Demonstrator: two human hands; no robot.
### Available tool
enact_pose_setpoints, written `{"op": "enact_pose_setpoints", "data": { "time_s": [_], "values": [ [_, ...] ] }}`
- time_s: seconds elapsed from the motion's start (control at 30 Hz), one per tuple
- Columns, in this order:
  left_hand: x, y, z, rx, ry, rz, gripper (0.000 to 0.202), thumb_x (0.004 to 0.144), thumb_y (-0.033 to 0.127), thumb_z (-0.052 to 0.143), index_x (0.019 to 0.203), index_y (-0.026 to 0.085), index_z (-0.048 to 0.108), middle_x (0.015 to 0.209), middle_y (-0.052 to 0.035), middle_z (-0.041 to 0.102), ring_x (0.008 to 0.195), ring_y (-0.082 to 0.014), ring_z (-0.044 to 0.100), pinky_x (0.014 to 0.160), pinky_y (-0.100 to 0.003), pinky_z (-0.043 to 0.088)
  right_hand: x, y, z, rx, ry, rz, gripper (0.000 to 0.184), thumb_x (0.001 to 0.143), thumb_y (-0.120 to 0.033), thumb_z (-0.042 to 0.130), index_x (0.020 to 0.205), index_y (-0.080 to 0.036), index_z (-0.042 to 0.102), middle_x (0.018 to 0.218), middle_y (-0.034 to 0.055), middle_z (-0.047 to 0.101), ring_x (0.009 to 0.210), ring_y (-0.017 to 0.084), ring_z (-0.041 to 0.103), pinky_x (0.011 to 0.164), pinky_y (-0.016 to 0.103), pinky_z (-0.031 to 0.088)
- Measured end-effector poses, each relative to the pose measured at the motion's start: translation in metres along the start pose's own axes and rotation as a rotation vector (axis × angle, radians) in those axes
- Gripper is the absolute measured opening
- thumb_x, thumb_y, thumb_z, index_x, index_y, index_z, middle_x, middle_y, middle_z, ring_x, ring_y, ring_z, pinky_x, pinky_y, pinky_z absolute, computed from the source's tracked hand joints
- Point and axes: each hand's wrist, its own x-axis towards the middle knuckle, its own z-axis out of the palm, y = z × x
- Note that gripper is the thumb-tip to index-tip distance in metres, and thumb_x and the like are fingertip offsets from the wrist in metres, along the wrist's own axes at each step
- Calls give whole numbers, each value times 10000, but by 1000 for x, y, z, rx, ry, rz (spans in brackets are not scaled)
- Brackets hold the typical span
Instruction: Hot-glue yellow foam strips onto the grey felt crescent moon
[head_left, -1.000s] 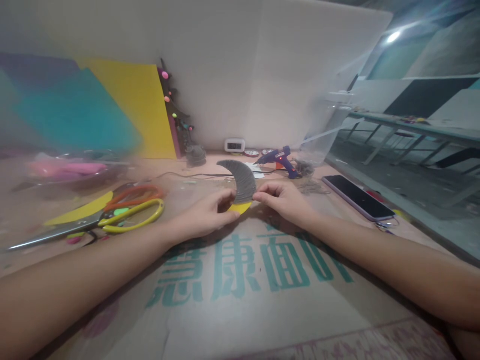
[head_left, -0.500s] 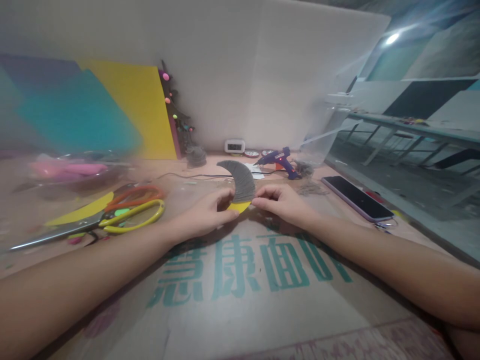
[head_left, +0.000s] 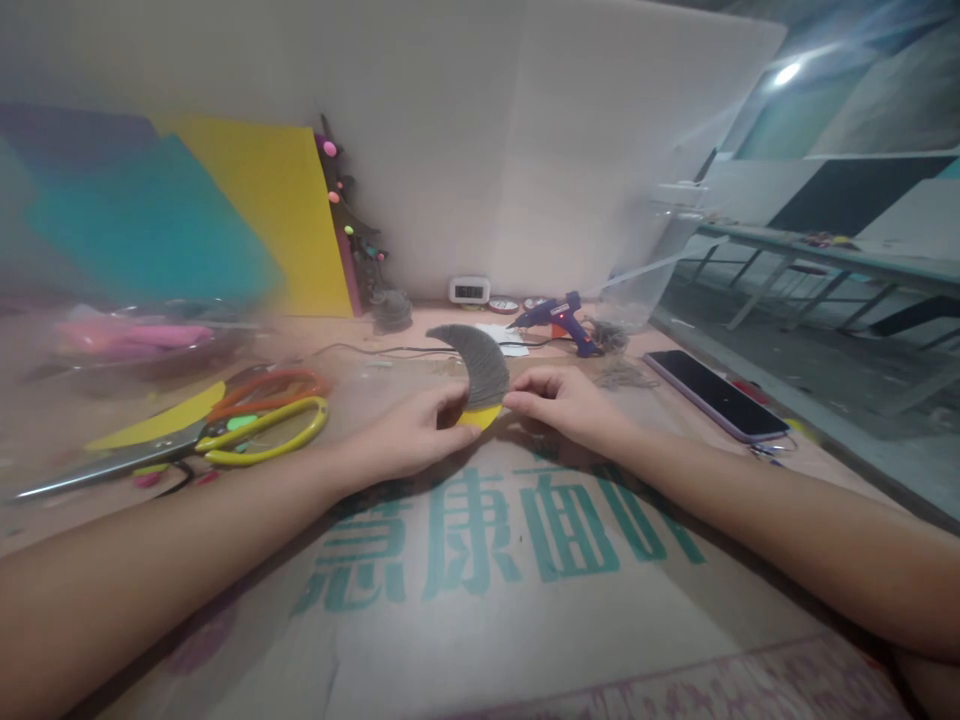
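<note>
A yellow crescent (head_left: 480,414), wound with grey cord (head_left: 486,365) over all but its lower end, is held up above the cardboard (head_left: 480,640). My left hand (head_left: 424,430) pinches its lower left side between thumb and fingers. At its right edge, my right hand (head_left: 562,405) has thumb and forefinger pressed together. Whether they grip the cord or the crescent's edge is too small to tell. Just behind lies a purple glue gun (head_left: 559,320) with a small red light, beside a loose heap of grey cord (head_left: 626,375).
Scissors (head_left: 262,440) with orange and yellow handles lie left, over a yellow cut piece (head_left: 161,420). A phone (head_left: 716,395) lies right, near the table's edge. A small clock (head_left: 469,290) stands at the back, a clear bag with pink things (head_left: 135,340) at far left.
The crescent has tilted a little, its upper tip leaning further left and down. Both hands keep nearly the same place and grip.
</note>
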Motion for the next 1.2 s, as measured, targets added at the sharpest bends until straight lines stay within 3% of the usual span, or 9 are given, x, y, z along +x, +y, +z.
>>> {"op": "enact_pose_setpoints", "data": {
  "time_s": [0.13, 0.37, 0.83, 1.0, 1.1, 1.2],
  "values": [
    [-1, -1, 3, 23, -3, 12, 250, 885, 396, 528, 991, 177, 582, 877, -19, 599, 786, -164, 542, 664, -281, 414, 0, -4, 1, -37, -12, 19, 283, 770, -415, 667, 782, -132, 664, 556, -41, 544, 480, 67, 444, 464, 211, 313],
    [-2, -1, 7, -296, -92, -48, 209, 889, 353, 543, 1006, 182, 508, 782, 4, 590, 719, -138, 597, 628, -254, 454, -2, -7, 3, 7, -36, 40, 277, 782, -403, 659, 803, -128, 654, 547, -46, 531, 465, 61, 426, 446, 204, 295],
    [-5, 15, 1, -140, -100, -129, 225, 880, 381, 540, 777, 191, 479, 659, 14, 619, 536, -102, 541, 489, -230, 393, -4, -6, 7, 60, 33, 18, 317, 757, -437, 684, 825, -130, 648, 530, -46, 526, 446, 68, 436, 430, 204, 310],
    [-6, 10, 3, -188, -117, -136, 231, 888, 403, 538, 838, 184, 484, 679, 14, 621, 549, -95, 547, 497, -219, 393, -3, -6, 6, 84, 13, 34, 324, 751, -446, 680, 817, -131, 643, 522, -50, 511, 442, 67, 416, 428, 208, 294],
    [-5, 6, 7, -281, -126, -105, 234, 894, 403, 536, 963, 184, 494, 735, 8, 626, 646, -116, 591, 539, -218, 416, -2, -6, 5, 90, 1, 23, 322, 753, -455, 675, 807, -140, 635, 529, -56, 500, 445, 65, 394, 430, 211, 279],
    [-4, 2, 8, -254, -45, -90, 314, 879, 440, 553, 1054, 184, 503, 834, -14, 629, 739, -149, 608, 580, -242, 434, -1, -5, 4, 102, 14, -12, 310, 758, -452, 668, 788, -146, 629, 560, -57, 501, 466, 61, 379, 455, 213, 277]
  ]
}}
